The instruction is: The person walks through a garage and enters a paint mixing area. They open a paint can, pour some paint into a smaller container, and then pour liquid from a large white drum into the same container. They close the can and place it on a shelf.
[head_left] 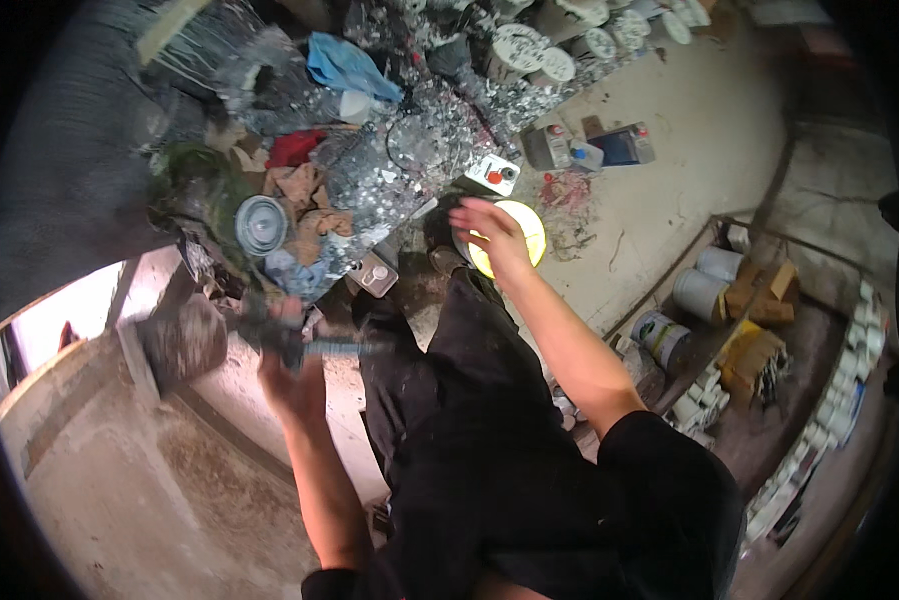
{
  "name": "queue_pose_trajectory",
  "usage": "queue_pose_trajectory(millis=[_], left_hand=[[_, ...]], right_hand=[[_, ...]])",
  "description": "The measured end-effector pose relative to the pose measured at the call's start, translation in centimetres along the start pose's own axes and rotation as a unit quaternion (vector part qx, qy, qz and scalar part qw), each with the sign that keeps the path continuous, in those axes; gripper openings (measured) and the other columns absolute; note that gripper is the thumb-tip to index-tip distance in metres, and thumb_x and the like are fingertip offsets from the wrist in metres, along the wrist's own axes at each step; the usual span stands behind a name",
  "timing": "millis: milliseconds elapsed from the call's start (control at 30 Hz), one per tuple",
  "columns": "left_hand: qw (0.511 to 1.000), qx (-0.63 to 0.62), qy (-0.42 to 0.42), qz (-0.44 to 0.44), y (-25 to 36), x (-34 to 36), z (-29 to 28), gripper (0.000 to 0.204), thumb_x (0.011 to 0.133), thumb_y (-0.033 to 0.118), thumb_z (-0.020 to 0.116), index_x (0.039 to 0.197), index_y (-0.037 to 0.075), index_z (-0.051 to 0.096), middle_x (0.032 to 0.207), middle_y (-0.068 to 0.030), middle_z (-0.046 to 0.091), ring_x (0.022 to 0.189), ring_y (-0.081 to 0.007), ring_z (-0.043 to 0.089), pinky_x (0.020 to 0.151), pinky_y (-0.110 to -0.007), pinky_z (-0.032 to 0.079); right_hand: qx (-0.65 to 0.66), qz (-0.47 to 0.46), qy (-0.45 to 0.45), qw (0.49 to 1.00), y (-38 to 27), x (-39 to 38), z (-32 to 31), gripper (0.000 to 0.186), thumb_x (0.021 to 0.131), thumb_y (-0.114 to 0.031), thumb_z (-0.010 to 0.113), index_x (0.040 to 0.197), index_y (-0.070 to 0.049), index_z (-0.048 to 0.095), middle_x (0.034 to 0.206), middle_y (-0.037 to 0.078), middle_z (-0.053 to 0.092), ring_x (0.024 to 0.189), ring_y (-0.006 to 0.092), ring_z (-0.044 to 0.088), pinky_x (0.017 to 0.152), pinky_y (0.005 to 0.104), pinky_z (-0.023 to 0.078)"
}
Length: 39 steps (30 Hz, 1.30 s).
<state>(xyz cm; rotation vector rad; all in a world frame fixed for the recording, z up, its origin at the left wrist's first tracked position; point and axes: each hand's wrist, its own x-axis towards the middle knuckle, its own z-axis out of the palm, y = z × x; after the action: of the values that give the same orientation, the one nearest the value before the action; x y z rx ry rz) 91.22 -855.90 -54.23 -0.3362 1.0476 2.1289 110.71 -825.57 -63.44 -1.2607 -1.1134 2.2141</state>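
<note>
My left hand [294,380] is raised at the left, closed round a dark grey tool [287,340] with a rod-like part pointing right. Motion blurs the tool, so its kind cannot be made out. My right hand [494,235] reaches forward over a bright yellow round container [531,240] on the floor. Its fingers are stretched out and slightly apart, with nothing seen in them. Whether they touch the container's rim I cannot tell. A white box with a red knob [493,175] stands just beyond that hand.
Paint-spattered sheeting [409,150] ahead bears rags, a grey lidded tub [261,225] and a blue plastic bag [344,65]. Several paint-covered buckets [517,52] stand at the back. Metal cans [546,148] sit on the floor beyond. A rack [709,360] at the right holds tubs and boxes.
</note>
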Motion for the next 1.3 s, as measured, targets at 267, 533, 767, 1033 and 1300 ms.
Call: queue_pose_trajectory(millis=[267, 533, 767, 1033, 1300], left_hand=[[0.973, 0.178, 0.132, -0.059, -11.2, -12.3, -9.5, 0.110, 0.069, 0.041, 0.093, 0.160, 0.012, 0.040, 0.162, -0.0090, 0.046, 0.158, -0.0267, 0.031, 0.110, -0.049, 0.041], [0.894, 0.301, 0.223, -0.248, -22.1, -12.5, -19.2, 0.082, 0.073, 0.015, 0.081, 0.149, 0.009, 0.050, 0.146, -0.0087, 0.056, 0.141, -0.0261, 0.050, 0.106, -0.054, 0.052], [0.843, 0.441, 0.092, -0.296, -35.4, -7.7, -33.3, 0.076, 0.071, 0.007, 0.083, 0.140, 0.002, 0.050, 0.126, -0.0141, 0.061, 0.105, -0.0220, 0.061, 0.088, -0.039, 0.056], [0.776, 0.605, 0.105, -0.142, -45.0, -8.0, -42.9, 0.087, 0.064, 0.021, 0.086, 0.137, -0.010, 0.050, 0.127, -0.0295, 0.061, 0.119, -0.0440, 0.061, 0.105, -0.047, 0.049], [0.793, 0.571, 0.175, -0.123, -49.1, -10.5, -53.5, 0.094, 0.063, 0.021, 0.089, 0.141, -0.011, 0.046, 0.129, -0.0291, 0.061, 0.122, -0.0434, 0.060, 0.107, -0.047, 0.049]], right_hand=[[-0.297, 0.228, 0.317, 0.871, 29.6, 16.5, -27.4, 0.032, 0.099, -0.021, 0.065, 0.126, -0.004, 0.069, 0.109, 0.014, 0.075, 0.095, 0.0268, 0.071, 0.083, 0.0366, 0.057], [0.017, 0.154, 0.413, 0.897, 32.5, 17.9, -30.9, 0.046, 0.108, -0.039, 0.055, 0.080, -0.003, 0.061, 0.068, 0.010, 0.061, 0.049, 0.0226, 0.053, 0.048, 0.0381, 0.040], [0.022, 0.202, 0.293, 0.934, 29.6, 8.2, -24.7, 0.044, 0.114, -0.035, 0.040, 0.075, -0.015, 0.040, 0.057, -0.003, 0.033, 0.044, 0.0141, 0.027, 0.045, 0.0318, 0.024], [-0.118, 0.105, 0.164, 0.974, 38.5, -5.7, -13.1, 0.044, 0.114, -0.031, 0.042, 0.074, -0.012, 0.041, 0.063, -0.002, 0.035, 0.053, 0.0109, 0.028, 0.051, 0.0304, 0.025], [-0.269, 0.023, 0.061, 0.961, 51.0, -11.2, -11.0, 0.045, 0.115, -0.030, 0.043, 0.075, -0.010, 0.045, 0.068, -0.003, 0.040, 0.058, 0.0086, 0.033, 0.054, 0.0282, 0.027]])
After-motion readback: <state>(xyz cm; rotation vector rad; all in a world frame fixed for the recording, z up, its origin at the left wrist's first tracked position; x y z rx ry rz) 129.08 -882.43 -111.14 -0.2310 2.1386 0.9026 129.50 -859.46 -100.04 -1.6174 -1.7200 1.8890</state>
